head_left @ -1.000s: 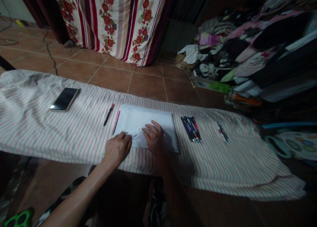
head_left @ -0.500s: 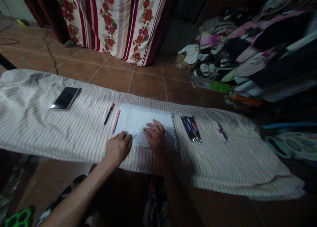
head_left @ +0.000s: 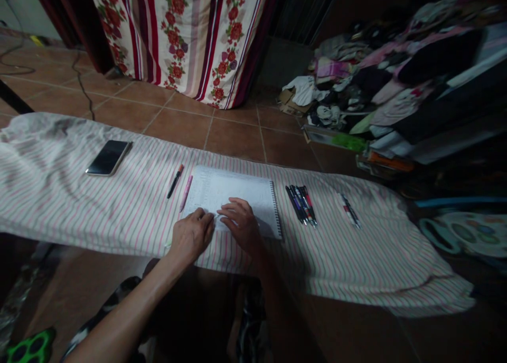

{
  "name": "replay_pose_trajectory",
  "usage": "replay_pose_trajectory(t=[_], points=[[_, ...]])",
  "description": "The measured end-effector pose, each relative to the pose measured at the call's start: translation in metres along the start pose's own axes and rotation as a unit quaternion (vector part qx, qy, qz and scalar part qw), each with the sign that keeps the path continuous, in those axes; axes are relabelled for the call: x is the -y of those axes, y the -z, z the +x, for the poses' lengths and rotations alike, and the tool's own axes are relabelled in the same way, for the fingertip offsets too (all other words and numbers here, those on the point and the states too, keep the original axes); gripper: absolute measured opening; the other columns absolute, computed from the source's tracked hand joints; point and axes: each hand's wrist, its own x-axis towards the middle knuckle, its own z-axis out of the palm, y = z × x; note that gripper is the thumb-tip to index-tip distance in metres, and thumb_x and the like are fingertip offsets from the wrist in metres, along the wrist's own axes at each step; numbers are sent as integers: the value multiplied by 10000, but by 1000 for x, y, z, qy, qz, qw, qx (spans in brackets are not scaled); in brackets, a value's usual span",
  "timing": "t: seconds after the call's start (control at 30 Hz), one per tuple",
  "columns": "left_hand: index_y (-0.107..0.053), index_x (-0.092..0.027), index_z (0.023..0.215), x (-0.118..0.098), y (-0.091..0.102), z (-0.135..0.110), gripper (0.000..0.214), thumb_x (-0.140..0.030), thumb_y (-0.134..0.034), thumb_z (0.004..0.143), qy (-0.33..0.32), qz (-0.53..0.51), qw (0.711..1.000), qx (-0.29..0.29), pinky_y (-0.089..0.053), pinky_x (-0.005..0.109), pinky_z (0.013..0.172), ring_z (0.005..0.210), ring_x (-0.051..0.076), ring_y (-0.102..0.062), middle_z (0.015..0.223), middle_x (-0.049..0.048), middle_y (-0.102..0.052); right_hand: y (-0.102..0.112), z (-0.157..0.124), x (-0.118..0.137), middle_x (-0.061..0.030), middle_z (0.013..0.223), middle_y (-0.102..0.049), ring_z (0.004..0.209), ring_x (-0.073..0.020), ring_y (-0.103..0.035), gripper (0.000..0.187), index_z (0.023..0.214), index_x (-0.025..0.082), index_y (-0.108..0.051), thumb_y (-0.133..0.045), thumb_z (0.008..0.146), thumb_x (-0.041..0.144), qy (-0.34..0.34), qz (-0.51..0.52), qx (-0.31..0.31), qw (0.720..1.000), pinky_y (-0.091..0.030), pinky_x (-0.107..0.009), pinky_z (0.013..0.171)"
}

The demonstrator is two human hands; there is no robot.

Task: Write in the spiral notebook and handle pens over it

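My left hand (head_left: 193,234) is closed at the lower left of a spiral notebook (head_left: 241,186), fingers curled round a slim pen-like thing mostly hidden by the hand. A pale green bit (head_left: 168,244) shows below the wrist; whether it belongs to that thing I cannot tell. My right hand (head_left: 240,223) rests over the notebook's lower middle, fingers loosely apart, tips close to the left fingertips. Small handwriting covers the page's left side. Left of the notebook lie a pink pen (head_left: 186,193) and a black pen with an orange end (head_left: 175,181).
Several pens (head_left: 301,204) lie grouped right of the notebook, with more pens (head_left: 349,211) farther right. A phone (head_left: 109,158) lies left on the striped cloth (head_left: 376,257). Beyond are a floral curtain (head_left: 190,41), the tiled floor (head_left: 233,133) and piled clothes (head_left: 368,78).
My right hand has moved left, bringing its fingertips closer to my left hand. A dark tip seen earlier between the hands is now mostly covered. The view has shifted slightly.
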Motion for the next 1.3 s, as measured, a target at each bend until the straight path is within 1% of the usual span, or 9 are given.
replay_pose_trajectory(t=[0.23, 0.37, 0.57, 0.67, 0.77, 0.97, 1.17, 1.3], points=[[-592, -246, 969, -3, 4, -4, 283, -311, -325, 900, -8, -14, 1000, 13, -353, 256, 544, 722, 162, -589, 839, 26, -598, 1, 1, 6, -23, 776, -676, 957, -209, -523, 81, 807, 206, -686, -620, 772, 173, -8, 11, 25, 1000, -443, -373, 859], [-592, -248, 997, -2, 6, -5, 279, -307, -339, 896, -4, -29, 999, 30, -362, 249, 544, 723, 158, -594, 857, 25, -604, 1, 1, 8, -23, 800, -669, 971, -213, -514, 74, 813, 206, -673, -623, 769, 172, -2, 6, 39, 999, -433, -369, 858], [-591, -245, 1025, 0, 9, -7, 297, -308, -330, 900, -11, -35, 999, 37, -378, 255, 543, 726, 164, -601, 873, 27, -609, 0, 0, 8, -21, 778, -662, 964, -208, -513, 60, 782, 192, -651, -609, 775, 149, -4, -2, 50, 999, -419, -359, 863], [-581, -237, 1055, 1, 9, -8, 297, -306, -338, 898, -5, -36, 999, 37, -390, 257, 557, 737, 166, -602, 895, 31, -615, 4, 0, 4, -21, 759, -665, 955, -206, -520, 61, 761, 180, -639, -606, 772, 129, -6, -14, 44, 999, -412, -358, 874], [-578, -225, 1061, 3, 9, -8, 296, -309, -347, 896, -1, -42, 999, 34, -405, 256, 580, 757, 166, -601, 912, 35, -617, 9, -1, -3, -25, 775, -668, 965, -212, -531, 79, 753, 190, -635, -589, 780, 132, -16, -32, 42, 998, -409, -373, 876], [-607, -224, 993, 5, 9, -7, 279, -320, -366, 891, -5, -44, 999, 33, -413, 245, 600, 762, 160, -593, 872, 36, -612, 19, -8, -14, -41, 801, -663, 981, -225, -533, 76, 779, 189, -624, -562, 792, 147, -49, -39, 42, 997, -413, -390, 876], [-624, -210, 940, 10, 9, -7, 269, -315, -383, 884, -14, -44, 999, 22, -427, 251, 623, 777, 166, -584, 855, 44, -606, 32, -15, -27, -55, 825, -648, 945, -223, -546, 100, 792, 195, -616, -524, 796, 157, -68, -46, 12, 997, -428, -387, 856], [-628, -209, 947, 12, 8, -8, 279, -323, -382, 884, -12, -39, 999, 20, -432, 248, 637, 780, 165, -583, 837, 42, -607, 40, -18, -36, -56, 805, -647, 912, -221, -554, 109, 769, 193, -612, -511, 798, 162, -89, -67, -9, 994, -426, -374, 841]])
